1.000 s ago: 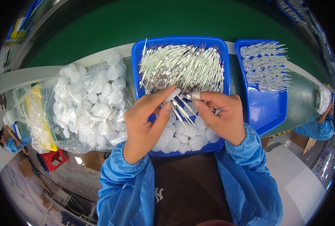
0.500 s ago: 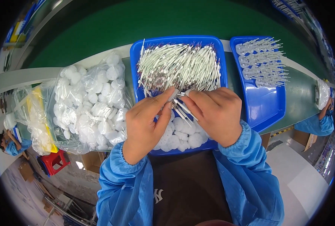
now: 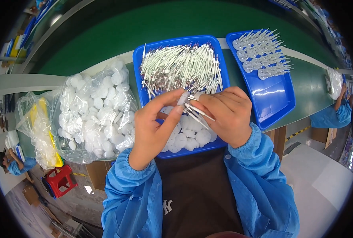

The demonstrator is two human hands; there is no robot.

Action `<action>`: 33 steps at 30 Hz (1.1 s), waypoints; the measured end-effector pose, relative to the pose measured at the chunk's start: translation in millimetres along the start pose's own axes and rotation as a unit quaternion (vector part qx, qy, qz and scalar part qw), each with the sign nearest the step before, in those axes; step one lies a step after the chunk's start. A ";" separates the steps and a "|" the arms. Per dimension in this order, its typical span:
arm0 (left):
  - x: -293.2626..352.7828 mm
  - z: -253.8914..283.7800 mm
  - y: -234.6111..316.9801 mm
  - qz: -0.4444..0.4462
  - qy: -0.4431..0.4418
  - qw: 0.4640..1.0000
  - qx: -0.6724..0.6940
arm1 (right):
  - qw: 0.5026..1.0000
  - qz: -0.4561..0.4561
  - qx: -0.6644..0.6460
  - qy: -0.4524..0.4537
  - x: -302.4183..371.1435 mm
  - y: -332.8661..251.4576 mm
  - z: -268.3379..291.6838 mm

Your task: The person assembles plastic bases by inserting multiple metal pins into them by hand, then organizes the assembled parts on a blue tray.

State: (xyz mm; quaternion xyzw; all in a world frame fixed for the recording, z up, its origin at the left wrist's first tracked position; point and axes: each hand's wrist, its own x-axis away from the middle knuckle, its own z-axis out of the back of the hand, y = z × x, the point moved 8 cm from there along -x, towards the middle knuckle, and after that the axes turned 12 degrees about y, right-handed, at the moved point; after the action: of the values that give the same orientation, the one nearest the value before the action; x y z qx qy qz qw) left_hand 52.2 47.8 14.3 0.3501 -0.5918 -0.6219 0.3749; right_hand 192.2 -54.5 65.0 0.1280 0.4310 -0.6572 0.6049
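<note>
My left hand pinches a small translucent white disc between thumb and forefinger. My right hand is closed on several thin white sticks with dark ends, which fan out below its fingers; a whitish cover shows on one fingertip. The fingertips of both hands meet at the disc, and they partly hide where a stick and the disc come together. Beneath them is a blue tray. Its far part holds a heap of similar thin sticks, its near part loose white discs.
On the right, another blue tray holds rows of discs with sticks attached. A clear bag of white discs lies left, beside a yellow tray under plastic. Co-workers sit at both sides. A red stool stands on the floor.
The view has shifted slightly, so the trays appear further left. My left thumb has straightened up against the disc, and the sticks in my right hand spread wider.
</note>
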 end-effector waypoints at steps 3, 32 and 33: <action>3.7 -9.2 -3.4 0.003 -0.067 0.998 0.020 | 1.000 -0.010 -0.023 0.001 3.1 3.6 12.8; 72.9 -68.3 98.5 -0.498 -0.058 0.843 -0.194 | 0.810 -0.354 -0.468 0.000 76.2 18.7 65.9; 74.1 -70.2 98.8 -0.490 -0.062 0.849 -0.185 | 0.791 -0.359 -0.496 0.004 79.4 18.7 67.7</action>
State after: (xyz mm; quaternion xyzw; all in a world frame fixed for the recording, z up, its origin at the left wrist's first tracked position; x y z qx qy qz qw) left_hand 83.9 -52.4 109.7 0.4791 -0.2392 -0.8435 0.0415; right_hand 214.4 -155.8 42.9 -0.3509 0.7149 -0.5229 0.3039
